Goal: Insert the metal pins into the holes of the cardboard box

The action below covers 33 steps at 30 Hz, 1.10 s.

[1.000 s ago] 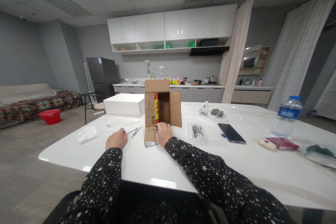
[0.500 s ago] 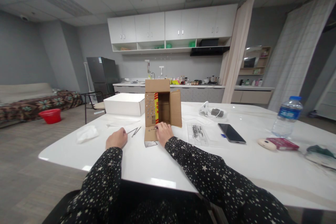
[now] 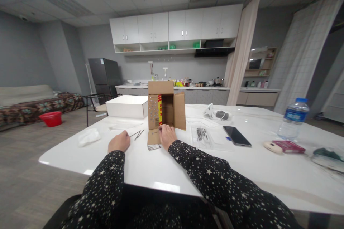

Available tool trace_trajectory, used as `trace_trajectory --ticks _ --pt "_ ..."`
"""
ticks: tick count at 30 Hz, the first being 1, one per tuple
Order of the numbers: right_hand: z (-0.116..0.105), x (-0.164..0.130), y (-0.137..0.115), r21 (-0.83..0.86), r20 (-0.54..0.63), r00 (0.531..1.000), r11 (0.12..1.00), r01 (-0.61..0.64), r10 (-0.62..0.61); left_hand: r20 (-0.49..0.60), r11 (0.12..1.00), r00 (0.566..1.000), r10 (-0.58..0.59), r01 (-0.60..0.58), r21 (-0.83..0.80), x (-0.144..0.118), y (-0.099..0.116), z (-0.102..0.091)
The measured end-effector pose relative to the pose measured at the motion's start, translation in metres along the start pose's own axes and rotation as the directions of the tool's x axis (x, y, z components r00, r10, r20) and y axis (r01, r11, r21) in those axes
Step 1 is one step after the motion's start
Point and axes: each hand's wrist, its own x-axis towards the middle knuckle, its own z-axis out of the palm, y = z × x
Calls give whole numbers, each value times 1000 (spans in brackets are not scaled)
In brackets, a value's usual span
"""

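step: right hand (image 3: 167, 136) pinching a small pin at cardboard box (image 3: 165, 109) flap | left hand (image 3: 119, 142) a loose fist, empty, near nails (image 3: 138, 134) | desk (image 3: 150, 164)

Both hands (image 3: 119, 142) are bare; long black sleeves (image 3: 215, 175) are dotted with small white stars.

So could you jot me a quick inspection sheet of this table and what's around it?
Surface: white table, glossy.
Job's things: open cardboard box standing on its side; thin metal rods beside it.
Clutter: white box, tissue, phone, water bottle, clear bag.
Hands: left hand closed, resting by the rods; right hand on the box's lower flap.
Cables: white cord behind the box.
Surroundings: kitchen cabinets, fridge, sofa, red basin.
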Motion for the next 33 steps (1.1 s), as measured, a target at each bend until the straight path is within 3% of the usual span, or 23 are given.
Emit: trace_trajectory --ticks 7,15,21,33 --pt "-5 -2 -5 60 -47 994 993 103 -101 -11 1000 1000 8 -8 -3 -1 0 -1" --pt "-5 -7 -13 85 58 947 947 310 -315 -24 1000 1000 3 -3 -3 -1 0 1" --pt "-8 -11 -18 49 150 924 936 349 -352 -13 1000 1000 9 -9 9 0 0 2" --pt "-6 -13 -15 89 143 916 926 366 -376 -14 1000 1000 -1 1 -10 -2 2 0"
